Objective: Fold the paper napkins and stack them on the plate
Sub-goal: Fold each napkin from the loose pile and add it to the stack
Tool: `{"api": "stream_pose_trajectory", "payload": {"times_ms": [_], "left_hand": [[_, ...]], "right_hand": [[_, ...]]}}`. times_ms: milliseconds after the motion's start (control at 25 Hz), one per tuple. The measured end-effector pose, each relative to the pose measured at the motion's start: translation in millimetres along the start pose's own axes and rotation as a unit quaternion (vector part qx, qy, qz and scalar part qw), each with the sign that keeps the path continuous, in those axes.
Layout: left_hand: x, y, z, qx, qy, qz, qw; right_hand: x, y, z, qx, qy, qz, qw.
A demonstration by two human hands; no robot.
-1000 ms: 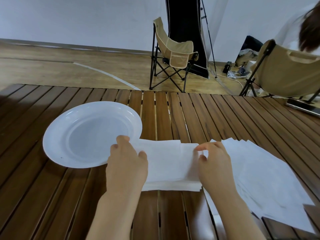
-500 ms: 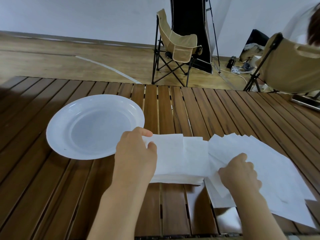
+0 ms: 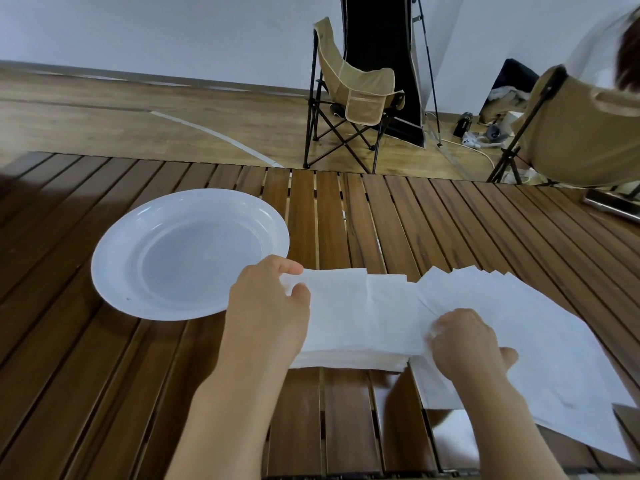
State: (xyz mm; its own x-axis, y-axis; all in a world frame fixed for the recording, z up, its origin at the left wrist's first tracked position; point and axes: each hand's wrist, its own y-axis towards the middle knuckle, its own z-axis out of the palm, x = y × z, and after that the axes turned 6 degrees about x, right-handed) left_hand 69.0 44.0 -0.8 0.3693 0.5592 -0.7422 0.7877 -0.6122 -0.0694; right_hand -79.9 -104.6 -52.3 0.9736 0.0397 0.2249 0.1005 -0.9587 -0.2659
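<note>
Head view, looking down over the slatted wooden table (image 3: 346, 216): the left hand (image 3: 268, 306) pinches the left end of a folded stack of paper napkins (image 3: 356, 317) between thumb and fingers, right beside the rim of the white plate (image 3: 114, 271), which holds nothing. The right hand (image 3: 464, 341) rests with curled fingers on the fanned pile of unfolded napkins (image 3: 540, 327) at the right, gripping a sheet. Beyond the table stands a tan folding chair (image 3: 353, 95).
</note>
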Motion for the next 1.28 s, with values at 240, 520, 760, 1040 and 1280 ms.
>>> {"api": "stream_pose_trajectory", "payload": {"times_ms": [240, 520, 760, 1040, 1280], "left_hand": [[2, 2, -1, 0.005, -0.002, -0.005, 1.000], [1, 2, -1, 0.015, -0.007, -0.008, 1.000], [1, 2, -1, 0.021, -0.023, -0.012, 0.999], [2, 2, -1, 0.021, -0.025, -0.014, 0.999], [-1, -1, 0, 0.015, -0.034, -0.009, 0.999]], "right_hand": [[-1, 2, 5, 0.004, -0.004, -0.026, 1.000], [0, 3, 5, 0.015, 0.008, -0.030, 0.999], [1, -1, 3, 0.035, -0.014, -0.045, 0.998], [4, -3, 2, 0.033, -0.014, -0.033, 0.999], [6, -4, -8, -0.013, 0.059, -0.049, 0.997]]}}
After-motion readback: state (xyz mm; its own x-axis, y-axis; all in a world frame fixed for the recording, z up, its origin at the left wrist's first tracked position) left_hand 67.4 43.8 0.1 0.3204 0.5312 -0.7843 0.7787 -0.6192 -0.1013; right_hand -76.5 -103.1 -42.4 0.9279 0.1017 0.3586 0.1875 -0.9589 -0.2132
